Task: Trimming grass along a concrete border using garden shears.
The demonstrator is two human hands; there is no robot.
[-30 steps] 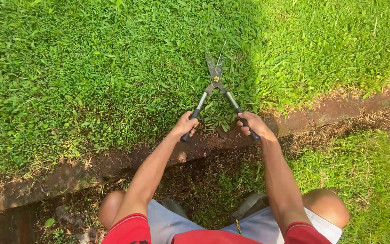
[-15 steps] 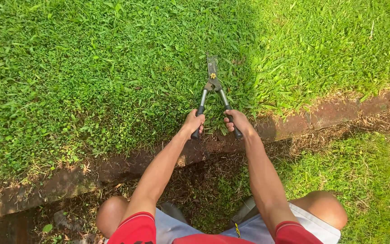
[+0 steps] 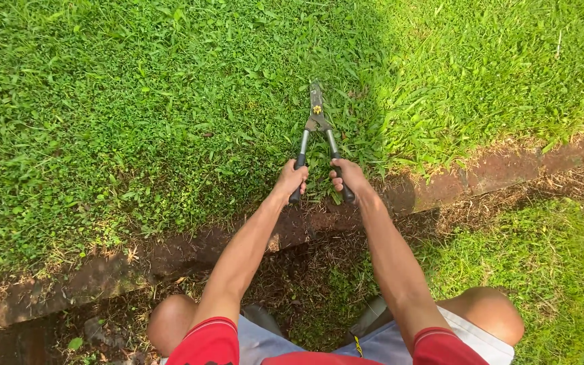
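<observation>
Looking straight down here. Closest to me are my knees (image 3: 170, 318) and grey shorts (image 3: 265, 341), with red sleeves (image 3: 201, 345) at the bottom edge, so I'm crouched low. Under me is a patch of dark dirt and dry clippings (image 3: 292, 270), with a bit of grass poking through.

Just past that runs a brown brick edging (image 3: 495, 172), slanting from the lower left up to the right edge of the view. It's damp-looking and partly shaded.

Both arms reach out over the edging. My left hand (image 3: 290, 181) is wrapped tight around the left black grip of the shears (image 3: 316, 125), and my right hand (image 3: 347, 177) is wrapped tight around the right grip. The two hands are close together, nearly side by side, so the handles are drawn in narrow. The grey shafts run up from the grips and meet at a pivot with a small yellow bolt.

Beyond the pivot the blades look closed, lying as one dark strip that points away from me, low in the grass (image 3: 136, 101). Can't tell if any blades of grass are caught between them.

The lawn past the shears is thick and green, shaded on the left and sunlit toward the top right corner.
</observation>
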